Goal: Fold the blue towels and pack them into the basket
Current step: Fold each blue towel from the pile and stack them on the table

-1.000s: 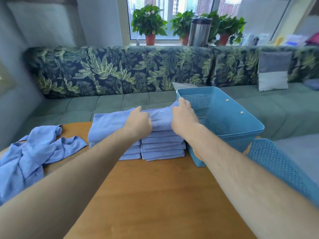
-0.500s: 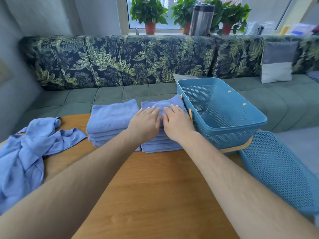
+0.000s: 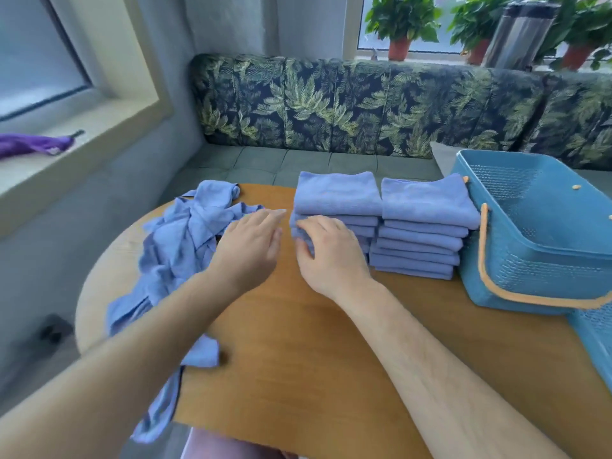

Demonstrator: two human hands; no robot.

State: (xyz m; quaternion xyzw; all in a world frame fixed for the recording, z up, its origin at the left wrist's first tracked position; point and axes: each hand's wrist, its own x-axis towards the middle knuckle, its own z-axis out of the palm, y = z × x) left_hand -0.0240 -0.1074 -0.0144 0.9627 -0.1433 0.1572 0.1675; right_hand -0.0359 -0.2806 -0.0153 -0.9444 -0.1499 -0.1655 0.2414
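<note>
- Left hand (image 3: 246, 246), fingers straight, is hovering beside the crumpled towels (image 3: 185, 240); picking one up to fold is probably next.
- Right hand (image 3: 328, 250) is touching the folded stack (image 3: 336, 193); grip unclear.

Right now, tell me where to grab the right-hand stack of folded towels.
Probably low, under the bottom towel of the right-hand stack, coming from the near side. Its near face is open, while the left stack and the basket crowd its flanks.

bare table (image 3: 298, 342) near, towel stacks (image 3: 427, 207) block basket (image 3: 530, 260)
</note>
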